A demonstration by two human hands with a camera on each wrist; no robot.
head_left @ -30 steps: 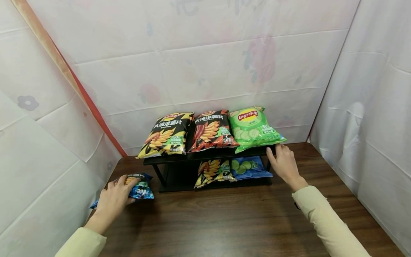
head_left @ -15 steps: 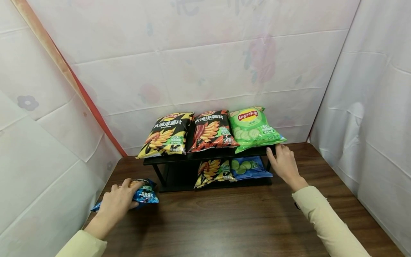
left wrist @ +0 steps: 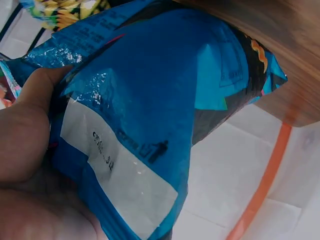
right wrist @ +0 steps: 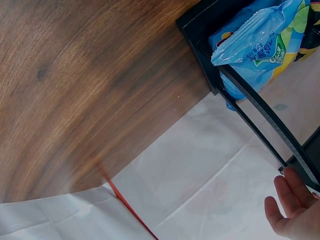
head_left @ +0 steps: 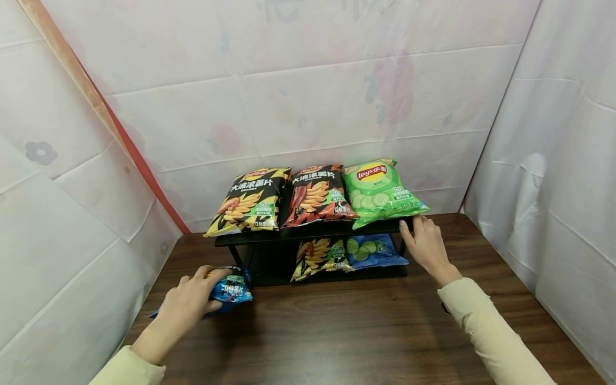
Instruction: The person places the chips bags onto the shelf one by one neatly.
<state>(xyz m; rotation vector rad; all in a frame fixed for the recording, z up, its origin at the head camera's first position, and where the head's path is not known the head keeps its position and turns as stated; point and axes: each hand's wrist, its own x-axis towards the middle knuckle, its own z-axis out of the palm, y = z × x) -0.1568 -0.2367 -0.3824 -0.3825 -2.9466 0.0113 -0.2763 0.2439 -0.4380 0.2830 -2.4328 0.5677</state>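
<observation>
My left hand [head_left: 186, 300] grips a blue and black bag of potato chips [head_left: 232, 289] above the left side of the table. In the left wrist view the bag's blue back [left wrist: 150, 75] shows a pale label, with the thumb pressed against it. My right hand [head_left: 425, 247] rests at the right front corner of a black two-tier shelf [head_left: 308, 232], thumb toward the front edge. Seen from the right wrist, its fingers [right wrist: 287, 195] are loosely extended against the shelf's end. The upper tier carries a yellow-black chip bag [head_left: 250, 206], a red-black one [head_left: 319, 198] and a green one [head_left: 382, 192].
On the lower tier, a smaller yellow-black bag [head_left: 321, 259] and a blue bag with lime slices [head_left: 375, 251] sit toward the right; its left part shows bare black shelf [head_left: 271, 262]. Brown wooden table [head_left: 327, 331] spreads in front. White cloth walls [head_left: 308, 107] enclose the back and sides.
My left hand has moved right with the blue chip bag, toward the shelf's left front corner. My right hand and the shelf have stayed still.
</observation>
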